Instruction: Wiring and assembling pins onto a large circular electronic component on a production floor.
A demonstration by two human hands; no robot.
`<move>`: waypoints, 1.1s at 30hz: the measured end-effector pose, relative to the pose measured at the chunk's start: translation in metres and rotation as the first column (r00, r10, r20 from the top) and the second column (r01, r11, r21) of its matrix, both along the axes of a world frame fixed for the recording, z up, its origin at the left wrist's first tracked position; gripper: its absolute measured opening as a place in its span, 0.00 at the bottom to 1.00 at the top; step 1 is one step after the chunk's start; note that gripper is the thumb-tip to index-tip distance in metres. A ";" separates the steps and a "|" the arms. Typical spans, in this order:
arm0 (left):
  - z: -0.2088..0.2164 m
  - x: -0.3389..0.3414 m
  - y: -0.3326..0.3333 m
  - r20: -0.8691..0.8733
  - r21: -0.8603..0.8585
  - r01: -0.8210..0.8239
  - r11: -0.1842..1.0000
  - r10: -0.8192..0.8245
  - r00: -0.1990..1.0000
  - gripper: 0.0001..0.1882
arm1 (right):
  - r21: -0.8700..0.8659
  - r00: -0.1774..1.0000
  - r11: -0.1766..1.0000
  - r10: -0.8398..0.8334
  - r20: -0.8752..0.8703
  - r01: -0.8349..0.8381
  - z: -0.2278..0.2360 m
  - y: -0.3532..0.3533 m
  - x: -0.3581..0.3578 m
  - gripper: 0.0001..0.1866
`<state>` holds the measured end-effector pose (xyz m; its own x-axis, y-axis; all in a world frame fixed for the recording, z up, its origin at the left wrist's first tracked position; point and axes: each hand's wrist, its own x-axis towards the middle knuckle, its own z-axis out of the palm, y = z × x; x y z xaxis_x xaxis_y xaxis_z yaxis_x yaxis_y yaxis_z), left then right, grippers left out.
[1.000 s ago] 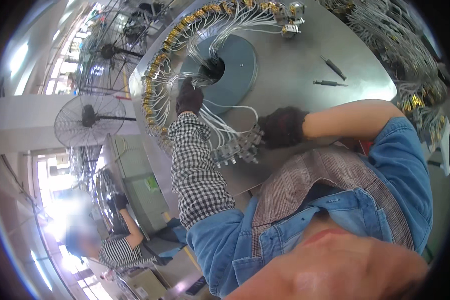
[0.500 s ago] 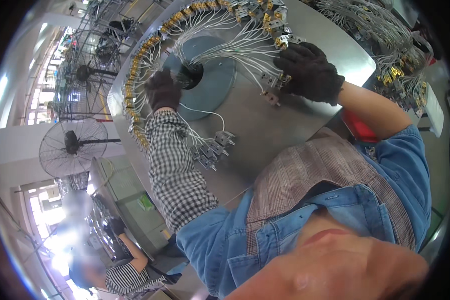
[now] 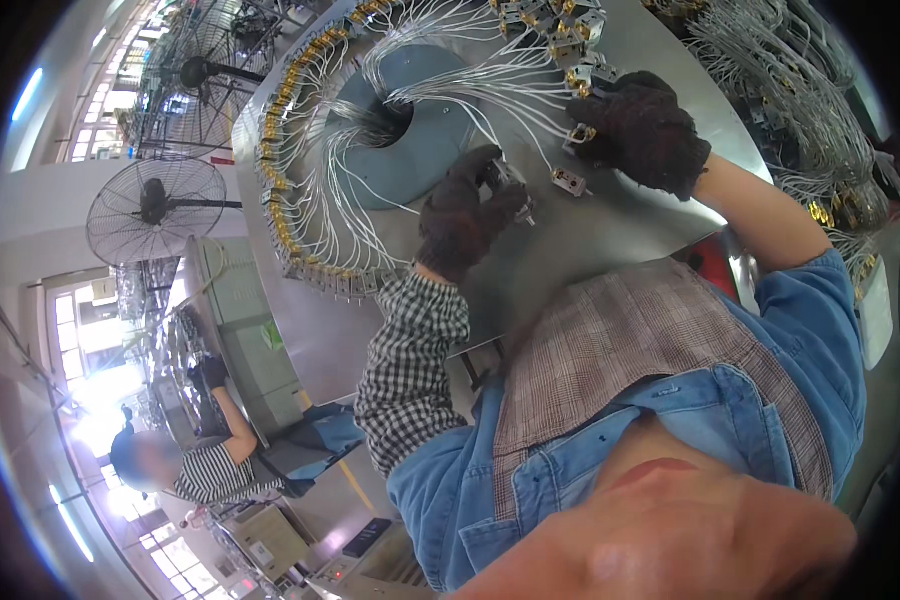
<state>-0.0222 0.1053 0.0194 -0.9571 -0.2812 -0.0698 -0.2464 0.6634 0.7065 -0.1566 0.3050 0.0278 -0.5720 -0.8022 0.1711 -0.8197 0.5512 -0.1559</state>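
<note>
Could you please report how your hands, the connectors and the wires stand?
Left hand closed on silver connector. Right hand at wired connectors, grip unclear. Possibly in the way: white wires across the blue-grey disc.

Factory wkshp: metal wkbench (image 3: pixel 315 340), wire bundles (image 3: pixel 790 95), lg. fan (image 3: pixel 154 203), co-worker (image 3: pixel 212 476).

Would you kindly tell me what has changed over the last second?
The left hand has moved from left of the dark hole to its right, nearer the body, and now holds a metal connector. The right hand has gone away from the body and rightward, beside a connector cluster. The blue-grey disc stays on the table.
</note>
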 end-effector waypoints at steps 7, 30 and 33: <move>-0.025 0.013 0.023 -0.150 -0.187 0.049 0.981 -0.078 0.986 0.31 | -0.029 0.963 0.968 0.253 0.098 -0.251 -0.033 -0.003 0.016 0.16; -0.038 0.037 0.016 -0.228 -0.197 -0.014 0.980 -0.032 0.973 0.34 | -0.232 0.983 0.955 -0.177 0.045 0.183 -0.096 0.050 -0.010 0.13; -0.037 0.044 0.013 -0.257 -0.201 -0.009 0.980 -0.044 0.965 0.36 | -0.031 0.965 0.977 -0.214 -0.155 0.211 -0.094 0.070 -0.011 0.07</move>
<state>0.0222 0.1186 -0.0173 -0.9398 -0.2467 0.2364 -0.0596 0.7996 0.5976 -0.1675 0.3749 -0.0665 -0.6943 -0.6621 0.2819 -0.6988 0.7140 -0.0439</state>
